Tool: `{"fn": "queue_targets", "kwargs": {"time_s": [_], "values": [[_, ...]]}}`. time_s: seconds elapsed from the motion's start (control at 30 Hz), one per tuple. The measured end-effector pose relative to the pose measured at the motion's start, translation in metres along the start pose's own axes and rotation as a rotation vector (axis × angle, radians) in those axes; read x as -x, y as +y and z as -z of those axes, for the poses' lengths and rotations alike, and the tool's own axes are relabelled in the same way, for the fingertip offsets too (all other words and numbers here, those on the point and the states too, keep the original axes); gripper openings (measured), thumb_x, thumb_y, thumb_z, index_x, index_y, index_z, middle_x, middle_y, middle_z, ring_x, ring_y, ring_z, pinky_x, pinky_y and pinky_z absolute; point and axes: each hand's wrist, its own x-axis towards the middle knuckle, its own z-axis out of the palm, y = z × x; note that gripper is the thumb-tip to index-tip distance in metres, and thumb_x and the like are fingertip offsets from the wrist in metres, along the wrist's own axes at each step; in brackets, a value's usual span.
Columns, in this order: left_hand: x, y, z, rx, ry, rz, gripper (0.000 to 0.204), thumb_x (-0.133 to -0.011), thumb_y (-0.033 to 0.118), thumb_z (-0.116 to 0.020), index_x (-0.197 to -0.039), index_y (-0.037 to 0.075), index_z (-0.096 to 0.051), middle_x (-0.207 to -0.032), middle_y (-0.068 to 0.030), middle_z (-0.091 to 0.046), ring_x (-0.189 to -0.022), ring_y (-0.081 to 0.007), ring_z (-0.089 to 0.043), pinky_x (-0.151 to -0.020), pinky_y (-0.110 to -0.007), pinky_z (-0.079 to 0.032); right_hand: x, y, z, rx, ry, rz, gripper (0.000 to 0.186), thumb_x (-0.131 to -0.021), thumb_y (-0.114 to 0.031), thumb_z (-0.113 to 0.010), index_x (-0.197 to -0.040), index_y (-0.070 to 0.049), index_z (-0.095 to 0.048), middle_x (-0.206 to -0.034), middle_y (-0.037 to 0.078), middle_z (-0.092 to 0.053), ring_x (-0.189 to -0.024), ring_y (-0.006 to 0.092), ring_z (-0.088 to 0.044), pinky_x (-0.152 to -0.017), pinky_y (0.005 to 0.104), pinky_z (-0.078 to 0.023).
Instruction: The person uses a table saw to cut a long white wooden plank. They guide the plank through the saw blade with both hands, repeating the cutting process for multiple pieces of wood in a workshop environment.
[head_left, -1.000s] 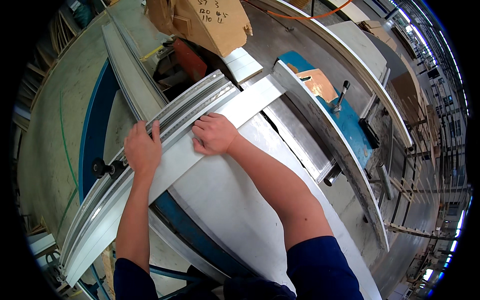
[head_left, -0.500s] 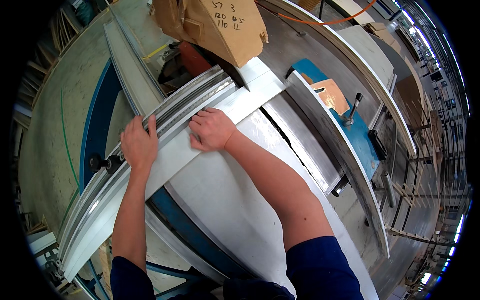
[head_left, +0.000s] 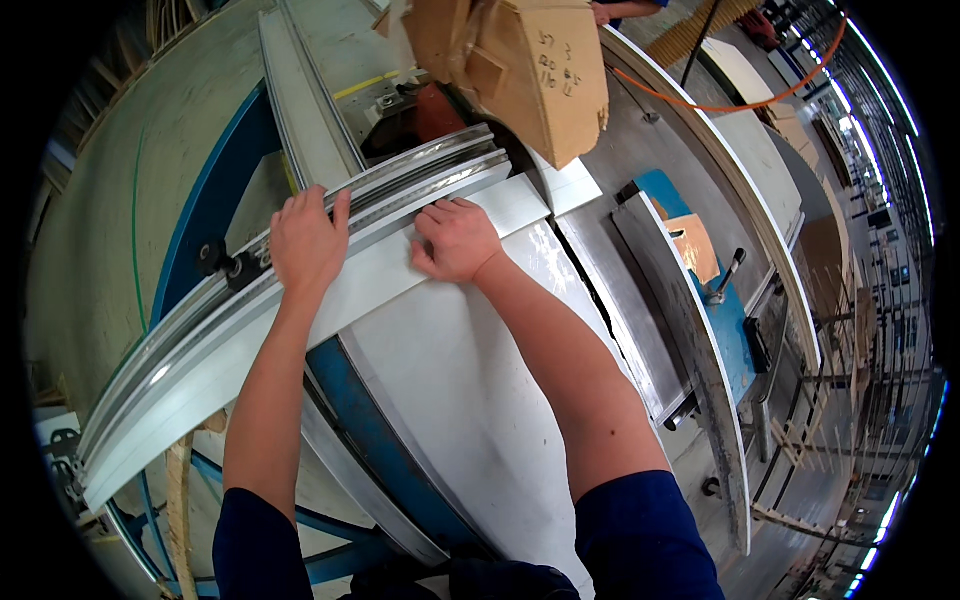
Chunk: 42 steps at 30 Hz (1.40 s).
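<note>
A long white board lies slantwise against a silver metal fence on the saw's sliding table. My left hand grips the fence and the board's far edge, with its fingers over the rail and the thumb along it. Farther right, my right hand is curled on the board, knuckles against the fence and thumb on the board's top face. A short white piece lies just beyond the board's right end, with a narrow gap between them. Part of the blade area is hidden by a brown cardboard cover.
On the right is a saw fence with a blue base and a black-knobbed lever. An orange hose hangs at upper right. Another person's hand shows at the top edge. A black clamp knob sits left of my hands.
The view has shifted, so the scene sits farther right and lower. The board's right end now shows a gap from the short piece, where it looked continuous before. Both hands keep their grip.
</note>
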Motion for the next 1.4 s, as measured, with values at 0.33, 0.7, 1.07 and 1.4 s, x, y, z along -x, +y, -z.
{"fn": "queue_targets", "kwargs": {"time_s": [0.33, 0.7, 1.07, 1.4], "values": [[0.013, 0.005, 0.006, 0.058, -0.048, 0.028, 0.042, -0.107, 0.043, -0.058, -0.111, 0.003, -0.07, -0.107, -0.0138, -0.072, -0.106, -0.0335, -0.064, -0.095, -0.045, -0.049, 0.013, -0.005, 0.004, 0.018, -0.005, 0.014, 0.021, -0.079, -0.026, -0.07, -0.082, -0.008, -0.059, -0.08, 0.008, -0.062, -0.08, 0.0292, -0.064, -0.077, 0.0418, -0.053], [0.072, 0.014, 0.031, 0.226, 0.072, -0.039, 0.035, -0.103, 0.035, -0.065, -0.117, 0.003, -0.07, -0.111, -0.0159, -0.071, -0.109, -0.0349, -0.064, -0.099, -0.044, -0.048, 0.053, -0.04, 0.035, 0.003, -0.005, 0.033, 0.021, -0.077, -0.024, -0.069, -0.082, -0.008, -0.057, -0.081, 0.009, -0.06, -0.079, 0.0296, -0.062, -0.074, 0.0424, -0.052], [0.374, -0.117, 0.112, 1.377, 0.087, 1.154, 0.023, -0.103, 0.028, -0.073, -0.106, 0.005, -0.069, -0.099, -0.0042, -0.07, -0.088, -0.0158, -0.066, -0.081, -0.03, -0.054, 0.095, -0.062, 0.06, -0.01, -0.013, 0.014, 0.019, -0.077, -0.022, -0.068, -0.082, -0.008, -0.055, -0.082, 0.009, -0.059, -0.082, 0.0284, -0.062, -0.076, 0.0413, -0.052], [0.351, -0.219, 0.081, 1.734, 0.589, 1.455, 0.054, -0.102, 0.038, -0.074, -0.141, 0.005, -0.06, -0.139, -0.0095, -0.068, -0.124, -0.0253, -0.067, -0.107, -0.038, -0.058, 0.104, -0.096, 0.061, -0.039, -0.029, 0.007, 0.019, -0.083, -0.024, -0.068, -0.08, -0.008, -0.058, -0.082, 0.009, -0.06, -0.085, 0.0288, -0.062, -0.079, 0.0415, -0.051]]}}
